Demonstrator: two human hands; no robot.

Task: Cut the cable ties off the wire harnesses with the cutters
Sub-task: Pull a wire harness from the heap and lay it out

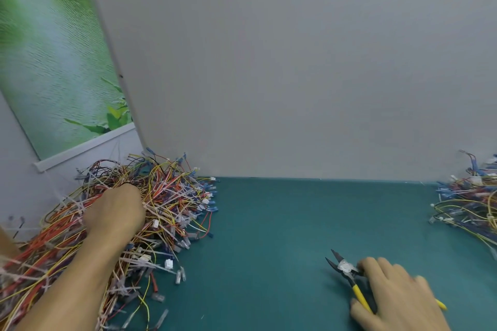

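The small side cutters (345, 267), with dark metal blades and yellow plastic handles, lie on the teal desk (269, 236) at lower right, jaws apart and pointing up and to the left. From my seat I see the right hand (398, 295) laid over them: its fingers (382, 266) curl over the handles just behind the pivot, and the thumb presses the near handle from below. The tip of one yellow handle pokes out past the far side of the hand.

Well apart from them, at left, is a large heap of red, yellow, orange and blue wire harnesses (172, 196), laced with thin white plastic cable ties (150, 208). The left hand (115, 212) is sunk into the top of that heap; its fingers are buried in wire, so I cannot tell whether they grip anything.

A smaller tangle of similar harnesses (468, 207) sits at the right edge of the desk. Behind stands a plain grey wall (295, 62), with a green leaf-print poster (53, 62) at upper left.
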